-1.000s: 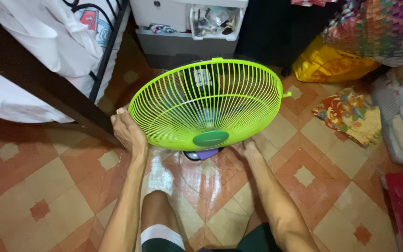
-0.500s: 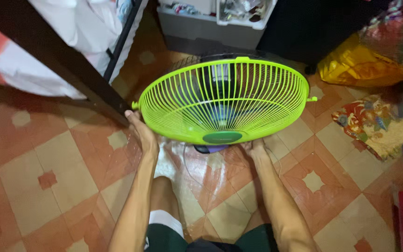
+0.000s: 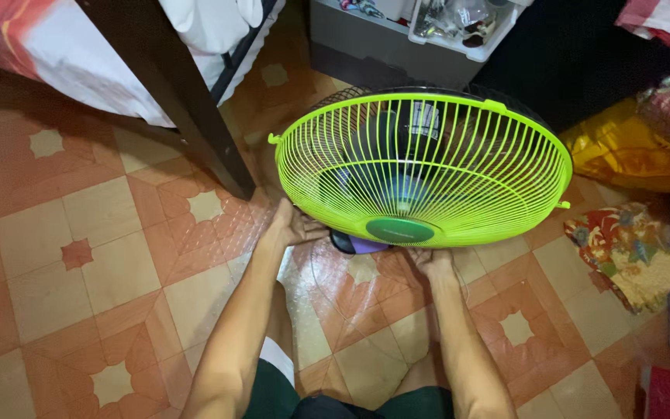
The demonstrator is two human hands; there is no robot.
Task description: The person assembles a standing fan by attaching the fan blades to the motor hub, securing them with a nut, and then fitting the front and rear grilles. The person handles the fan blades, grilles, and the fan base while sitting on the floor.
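A round lime-green wire fan guard with a dark green centre disc is tilted toward me, over a dark fan body with a purple base on the floor. My left hand grips the guard's lower left rim. My right hand reaches under the lower edge near the centre disc; its fingers are partly hidden by the guard. A dark rear grille peeks out behind the top rim.
A dark bed-frame post with bedding stands at the upper left. Grey plastic drawers sit behind the fan. A yellow bag and patterned cloths lie at the right. The floor is orange patterned tile. My knee is below.
The view has shifted left, so the fan sits further right in the frame. My left hand slid from the guard's left side down toward its lower left rim. My right hand stays under the guard.
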